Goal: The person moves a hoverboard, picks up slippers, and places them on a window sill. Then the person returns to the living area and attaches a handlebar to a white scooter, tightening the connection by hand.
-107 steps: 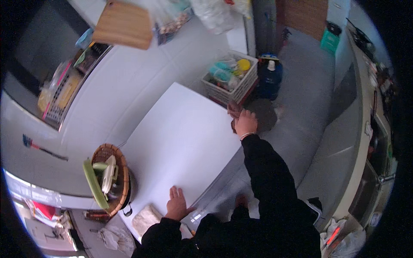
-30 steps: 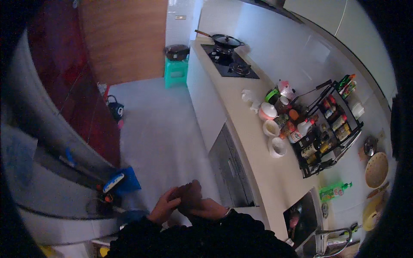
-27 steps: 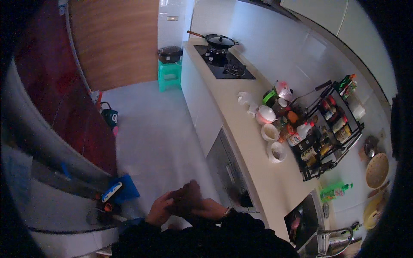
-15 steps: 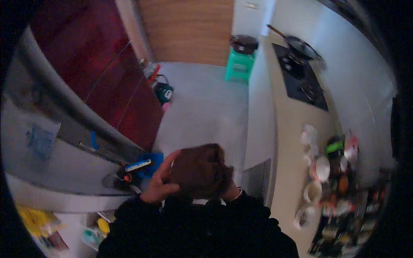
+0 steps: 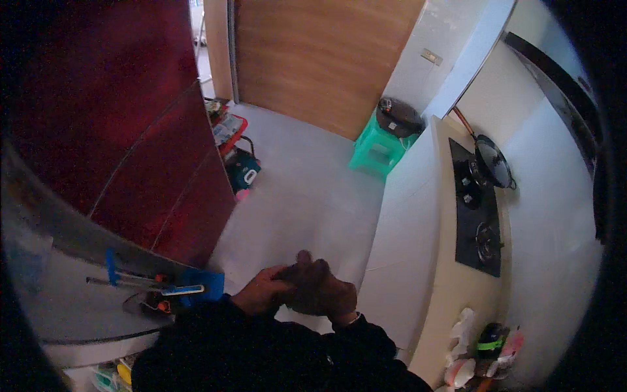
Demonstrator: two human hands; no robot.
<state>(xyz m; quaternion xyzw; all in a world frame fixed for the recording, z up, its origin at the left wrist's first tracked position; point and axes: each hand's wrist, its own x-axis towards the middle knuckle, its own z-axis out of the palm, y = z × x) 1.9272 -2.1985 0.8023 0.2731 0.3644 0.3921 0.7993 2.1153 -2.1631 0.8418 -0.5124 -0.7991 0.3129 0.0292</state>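
A bunched dark brown cloth (image 5: 304,287) is between my two hands, in front of my body and above the floor. My left hand (image 5: 261,291) grips its left side, thumb and fingers closed on the fabric. From the right, my right hand (image 5: 341,299) is wrapped round the other side, its fingers partly lost in shadow against the cloth. Dark sleeves cover both forearms, and a light band shows at my right wrist.
Along the right runs a counter (image 5: 428,287) with a black stove (image 5: 480,215) and a wok (image 5: 493,160). A green stool (image 5: 379,153) bears a dark appliance (image 5: 400,117). Red cabinet doors (image 5: 130,130) rise at the left, a blue dustpan-like thing (image 5: 208,285) below them.
The view has swung, showing more of the stove and door. The cloth has gone from a broad folded block to a smaller bunch, and my right hand now shows beside it.
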